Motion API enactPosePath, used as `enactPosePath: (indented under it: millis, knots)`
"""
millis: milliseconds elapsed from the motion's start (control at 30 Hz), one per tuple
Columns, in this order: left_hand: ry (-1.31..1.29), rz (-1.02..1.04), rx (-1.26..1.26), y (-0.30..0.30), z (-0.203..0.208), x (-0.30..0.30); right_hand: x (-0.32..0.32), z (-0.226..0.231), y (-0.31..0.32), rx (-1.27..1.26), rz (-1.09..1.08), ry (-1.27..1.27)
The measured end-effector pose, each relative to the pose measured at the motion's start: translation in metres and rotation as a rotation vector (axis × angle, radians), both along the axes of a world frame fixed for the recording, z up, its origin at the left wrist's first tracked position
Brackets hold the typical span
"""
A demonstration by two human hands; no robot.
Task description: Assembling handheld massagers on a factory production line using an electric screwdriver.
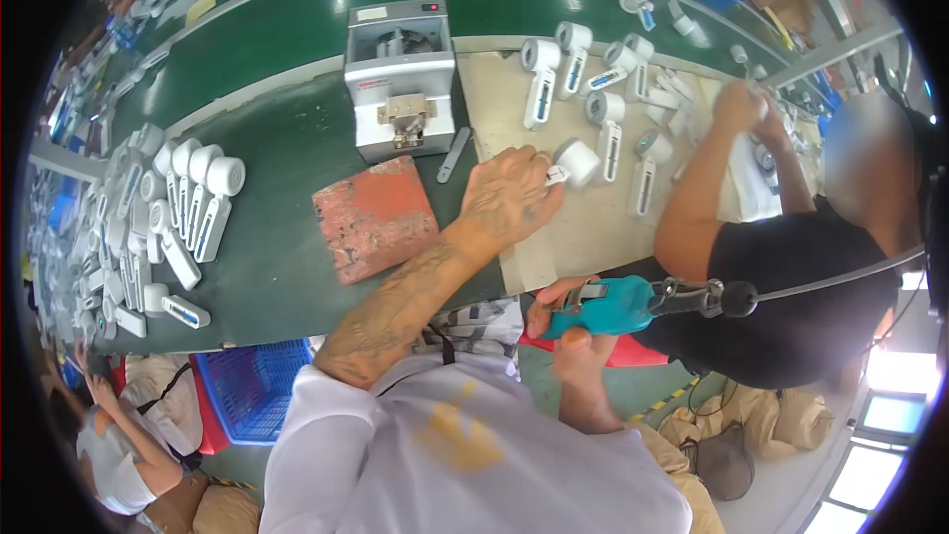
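My left hand [509, 196] reaches out over the bench, closed on a white shower head [576, 162]. Its round head sticks out past my fingers to the right, and my hand covers most of the handle. Low at the bench's front edge, my right hand [575, 346] is wrapped round a teal electric screwdriver [605, 306]. A metal hook and a cable lead off the tool's right end; its tip is hidden by my fingers. Left of my left hand lies a worn red block [376, 218]. Beyond it stands a grey screw feeder [400, 79].
Several white shower heads [541, 84] lie on the pale board to the right, and many more [203, 203] are heaped at left. A grey strip [454, 155] lies by the feeder. A co-worker [791, 257] works close on my right. A blue basket [252, 391] stands below the bench.
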State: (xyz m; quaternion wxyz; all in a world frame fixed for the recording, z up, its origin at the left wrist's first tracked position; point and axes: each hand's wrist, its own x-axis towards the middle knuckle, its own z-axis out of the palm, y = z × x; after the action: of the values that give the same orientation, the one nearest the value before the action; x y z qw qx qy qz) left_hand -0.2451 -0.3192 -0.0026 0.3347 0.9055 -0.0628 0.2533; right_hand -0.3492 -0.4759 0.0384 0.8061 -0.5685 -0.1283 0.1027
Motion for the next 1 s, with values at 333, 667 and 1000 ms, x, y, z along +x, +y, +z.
enactPosePath:
  millis: [333, 667, 1000]
  knots:
    - [0.1, -0.035, -0.012, 0.121, -0.001, -0.105, 0.059, 0.014, 0.074, 0.084, 0.103, -0.105]
    - [-0.061, 0.066, 0.038, 0.133, -0.005, -0.115, 0.092, 0.027, 0.162, 0.052, 0.083, -0.281]
    - [0.122, 0.02, 0.072, 0.156, -0.004, -0.095, 0.135, 0.018, 0.207, 0.044, 0.026, -0.44]
